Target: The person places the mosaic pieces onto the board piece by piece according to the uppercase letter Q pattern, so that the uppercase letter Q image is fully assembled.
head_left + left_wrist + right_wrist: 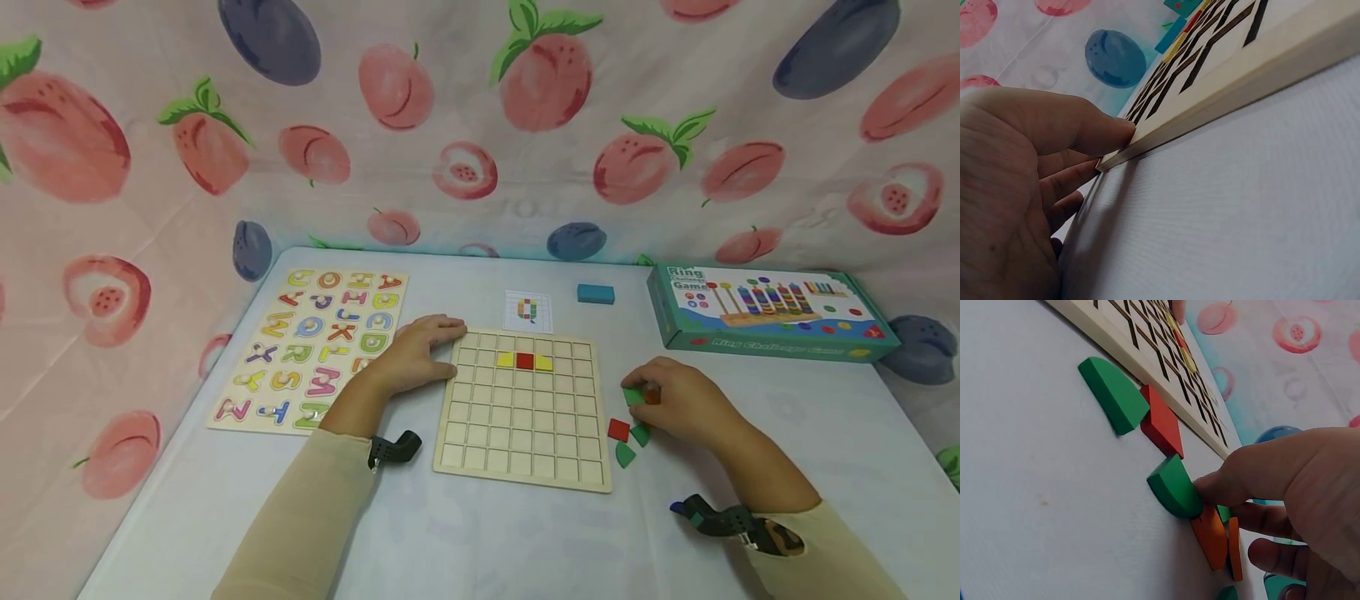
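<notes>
My left hand [408, 354] rests at the left edge of a wooden grid board [521, 462], its thumb [1107, 132] pressing the rim and its other fingers stretched out beside it. On the board, a red square [525, 362] sits between two yellow pieces. To the right of the board, my right hand [678, 400] pinches a green piece [633, 396] between thumb and forefinger. Orange pieces [1210, 537] lie under that hand, partly hidden by it. Nearer me are a red square tile [618, 430] and green quarter-round pieces [1113, 397].
A small pattern card [527, 312] lies behind the board, with a blue block [596, 293] to its right. An alphabet puzzle board [300, 358] is at left, partly behind my left arm. A green game box [772, 312] stands at the back right.
</notes>
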Demonstrator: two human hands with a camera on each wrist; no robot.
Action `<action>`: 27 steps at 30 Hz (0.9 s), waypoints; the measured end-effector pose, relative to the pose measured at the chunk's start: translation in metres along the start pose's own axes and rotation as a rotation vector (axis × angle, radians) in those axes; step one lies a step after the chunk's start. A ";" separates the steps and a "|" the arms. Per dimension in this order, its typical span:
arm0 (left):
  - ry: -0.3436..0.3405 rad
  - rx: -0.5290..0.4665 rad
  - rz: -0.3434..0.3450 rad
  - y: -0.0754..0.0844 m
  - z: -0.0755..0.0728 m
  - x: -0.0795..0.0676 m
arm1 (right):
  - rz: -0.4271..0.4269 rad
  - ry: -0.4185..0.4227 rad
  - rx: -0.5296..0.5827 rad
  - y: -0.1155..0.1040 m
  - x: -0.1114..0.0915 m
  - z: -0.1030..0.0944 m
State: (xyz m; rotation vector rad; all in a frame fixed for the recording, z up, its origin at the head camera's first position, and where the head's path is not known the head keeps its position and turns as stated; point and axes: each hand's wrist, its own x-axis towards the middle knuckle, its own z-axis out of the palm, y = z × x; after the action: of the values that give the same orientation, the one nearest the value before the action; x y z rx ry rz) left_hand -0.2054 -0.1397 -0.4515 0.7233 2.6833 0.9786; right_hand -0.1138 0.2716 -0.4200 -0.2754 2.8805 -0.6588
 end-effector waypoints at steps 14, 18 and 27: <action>-0.004 0.012 0.005 0.001 -0.001 0.000 | 0.040 0.002 0.054 -0.005 0.006 0.006; -0.006 0.007 0.002 0.000 0.000 0.000 | 0.052 0.003 0.065 -0.010 0.009 0.005; -0.006 0.003 -0.001 0.000 -0.001 -0.001 | 0.015 0.031 0.065 -0.029 0.020 0.010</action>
State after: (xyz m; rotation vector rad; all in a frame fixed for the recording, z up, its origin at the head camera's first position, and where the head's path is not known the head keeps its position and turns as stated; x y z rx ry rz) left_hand -0.2051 -0.1406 -0.4508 0.7250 2.6807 0.9704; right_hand -0.1269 0.2377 -0.4186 -0.2360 2.8808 -0.7590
